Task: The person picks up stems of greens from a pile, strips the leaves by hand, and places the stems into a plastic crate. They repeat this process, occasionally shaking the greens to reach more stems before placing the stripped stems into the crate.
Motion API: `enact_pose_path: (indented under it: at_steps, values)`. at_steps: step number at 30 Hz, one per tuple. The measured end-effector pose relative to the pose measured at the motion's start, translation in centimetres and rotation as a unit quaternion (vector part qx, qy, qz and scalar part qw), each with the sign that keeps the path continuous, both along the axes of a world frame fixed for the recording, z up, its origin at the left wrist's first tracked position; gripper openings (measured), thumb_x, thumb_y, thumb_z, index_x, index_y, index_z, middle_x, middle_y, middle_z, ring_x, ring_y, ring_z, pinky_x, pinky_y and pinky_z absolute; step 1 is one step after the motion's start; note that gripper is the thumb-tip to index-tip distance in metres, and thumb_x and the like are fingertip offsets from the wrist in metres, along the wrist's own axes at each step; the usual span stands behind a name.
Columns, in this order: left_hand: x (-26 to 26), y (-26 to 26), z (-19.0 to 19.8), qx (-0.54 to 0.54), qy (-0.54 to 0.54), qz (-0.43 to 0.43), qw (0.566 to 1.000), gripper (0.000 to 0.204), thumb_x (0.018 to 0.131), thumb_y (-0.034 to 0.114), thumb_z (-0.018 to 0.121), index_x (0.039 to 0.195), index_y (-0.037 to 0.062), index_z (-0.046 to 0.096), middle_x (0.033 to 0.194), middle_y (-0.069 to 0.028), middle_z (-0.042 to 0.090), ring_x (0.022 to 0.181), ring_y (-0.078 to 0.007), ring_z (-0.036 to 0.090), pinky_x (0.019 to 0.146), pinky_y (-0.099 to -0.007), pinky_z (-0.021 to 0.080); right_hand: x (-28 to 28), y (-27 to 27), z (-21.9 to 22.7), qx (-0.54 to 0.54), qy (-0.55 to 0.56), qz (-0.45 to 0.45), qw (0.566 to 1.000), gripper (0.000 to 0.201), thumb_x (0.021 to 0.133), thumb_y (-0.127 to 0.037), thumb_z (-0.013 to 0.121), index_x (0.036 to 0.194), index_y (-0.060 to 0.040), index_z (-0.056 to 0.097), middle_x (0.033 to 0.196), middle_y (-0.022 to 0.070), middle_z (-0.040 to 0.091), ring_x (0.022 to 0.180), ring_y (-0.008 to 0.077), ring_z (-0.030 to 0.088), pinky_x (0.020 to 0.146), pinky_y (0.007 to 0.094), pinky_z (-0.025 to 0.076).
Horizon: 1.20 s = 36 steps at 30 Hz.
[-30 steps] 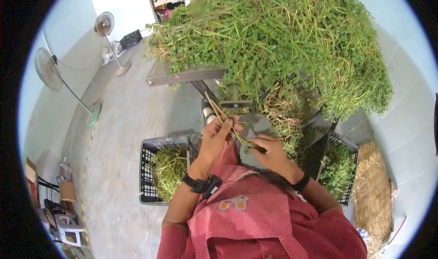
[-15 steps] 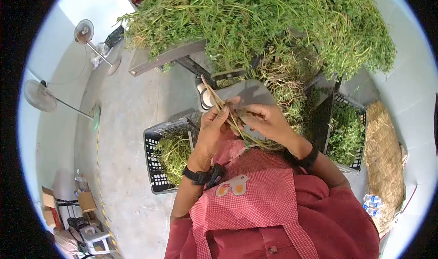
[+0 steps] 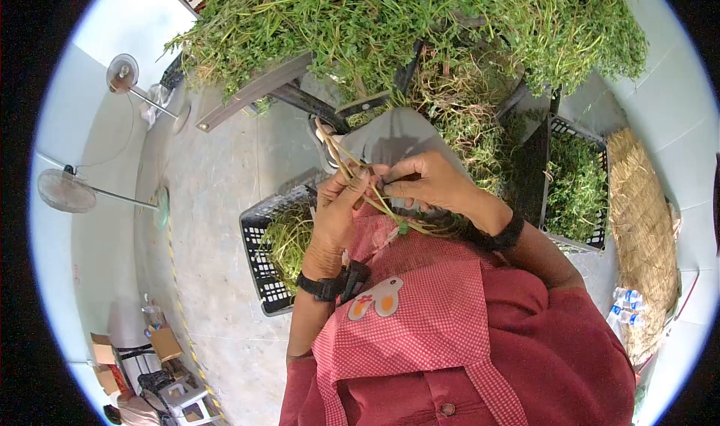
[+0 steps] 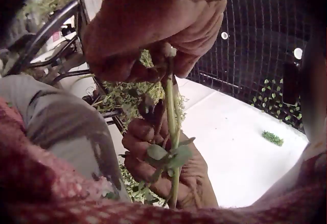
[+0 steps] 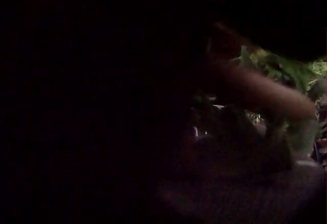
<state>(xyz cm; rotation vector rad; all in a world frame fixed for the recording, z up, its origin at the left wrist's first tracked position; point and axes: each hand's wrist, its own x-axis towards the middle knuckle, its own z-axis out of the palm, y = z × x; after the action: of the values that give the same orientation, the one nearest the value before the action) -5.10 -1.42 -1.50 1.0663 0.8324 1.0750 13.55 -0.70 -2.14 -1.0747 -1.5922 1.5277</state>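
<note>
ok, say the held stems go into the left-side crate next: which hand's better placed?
Left, probably. The left hand grips the stems and is nearer the crate in the head view; the right hand is farther across.

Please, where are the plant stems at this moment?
In the head view, the plant stems are near the centre, held in the left hand, beside the right hand.

The person wore a maroon short-sleeved shirt point(image 3: 562, 351) with a round button point(image 3: 448, 409), and over it a red-and-white checked apron point(image 3: 435, 328) bearing a white-and-orange bird appliqué point(image 3: 377, 298). Black wristbands point(image 3: 508, 232) circled both wrists. Trousers point(image 3: 409, 126) were grey; the partly hidden footwear point(image 3: 322, 147) looked like a dark sandal.
</note>
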Motion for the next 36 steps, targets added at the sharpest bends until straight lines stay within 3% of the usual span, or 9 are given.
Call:
enact_pose_path:
  at_steps: [3,9,15,17,21,23,27,32,36]
  values:
    - [-0.3,0.1,-0.1,-0.007,0.001,-0.022,1.0,0.021,0.089,0.018,0.056,0.101,0.0023,0.063,0.094,-0.0056,0.065,0.075,-0.0079,0.057,0.069,-0.0259,0.048,-0.2,-0.3,0.6,-0.01,-0.02,-0.012,1.0,0.02,0.08,-0.022,0.066,0.088,-0.004,0.068,0.057,0.0021,0.058,0.045,0.0067,0.051,0.038,0.0205,0.038]
    - [0.1,-0.3,0.2,-0.022,0.0,-0.013,1.0,0.021,0.089,0.016,0.056,0.101,0.0006,0.063,0.087,-0.003,0.064,0.072,-0.0083,0.06,0.063,-0.0198,0.046,0.0,-0.2,0.4,0.001,-0.006,-0.004,1.0,0.022,0.081,-0.022,0.065,0.089,-0.0016,0.066,0.063,0.0039,0.061,0.048,0.0079,0.055,0.039,0.0216,0.043]
    - [0.4,-0.2,0.2,0.057,0.027,-0.004,0.998,0.021,0.087,0.016,0.058,0.098,-0.0001,0.065,0.092,-0.0039,0.064,0.084,-0.0124,0.06,0.076,-0.0261,0.047,-0.1,0.1,0.5,-0.031,-0.016,0.092,0.995,0.02,0.083,-0.019,0.061,0.091,-0.0013,0.066,0.063,0.0047,0.061,0.05,0.0085,0.057,0.039,0.0221,0.045]
    - [0.4,-0.3,0.1,0.047,0.011,0.005,0.999,0.013,0.087,0.014,0.059,0.087,0.0018,0.063,0.095,-0.0076,0.065,0.08,-0.0099,0.057,0.073,-0.0247,0.047,-0.3,0.2,0.1,-0.029,0.001,0.075,0.997,0.02,0.084,-0.018,0.06,0.093,-0.0012,0.066,0.063,0.0044,0.06,0.049,0.008,0.056,0.038,0.0212,0.045]
    - [0.1,-0.1,0.1,0.045,0.029,-0.009,0.999,0.013,0.087,0.014,0.059,0.088,0.0013,0.063,0.096,-0.008,0.065,0.082,-0.0103,0.057,0.074,-0.0251,0.047,-0.1,0.3,-0.2,-0.044,0.061,0.081,0.994,0.02,0.084,-0.017,0.06,0.093,-0.0011,0.067,0.065,0.0041,0.061,0.05,0.0079,0.056,0.037,0.0206,0.045]
    - [0.1,-0.1,-0.1,0.051,0.02,-0.011,0.998,0.019,0.087,0.015,0.058,0.097,0.0001,0.066,0.092,-0.0037,0.063,0.085,-0.0129,0.058,0.079,-0.0282,0.045,0.1,0.2,0.3,-0.043,0.058,0.082,0.994,0.02,0.084,-0.018,0.061,0.091,-0.0003,0.067,0.065,0.004,0.061,0.051,0.0081,0.056,0.037,0.0203,0.045]
    - [0.2,-0.2,0.3,0.045,0.037,-0.02,0.998,0.02,0.088,0.016,0.057,0.096,-0.0001,0.066,0.09,-0.0027,0.063,0.082,-0.0114,0.057,0.076,-0.0268,0.046,0.0,0.2,0.0,-0.063,0.069,0.087,0.992,0.022,0.083,-0.02,0.062,0.09,0.0007,0.066,0.066,0.0044,0.061,0.052,0.0084,0.056,0.038,0.0204,0.045]
    - [0.0,-0.1,-0.2,0.046,0.068,-0.015,0.997,0.021,0.089,0.018,0.057,0.096,-0.0007,0.065,0.087,-0.0015,0.063,0.078,-0.009,0.056,0.073,-0.0246,0.046,-0.1,0.3,-0.8,-0.123,0.159,0.063,0.978,0.024,0.083,-0.021,0.063,0.092,0.0016,0.064,0.063,0.0036,0.058,0.05,0.0087,0.055,0.038,0.0202,0.044]
    - [0.2,-0.8,-0.2,0.062,0.079,0.002,0.995,0.021,0.089,0.018,0.057,0.095,-0.0006,0.065,0.087,-0.0012,0.063,0.078,-0.0089,0.056,0.073,-0.0246,0.046,0.0,-0.4,0.0,-0.127,0.099,0.106,0.981,0.024,0.084,-0.018,0.062,0.095,0.0034,0.062,0.067,0.003,0.059,0.055,0.0076,0.056,0.042,0.0187,0.044]
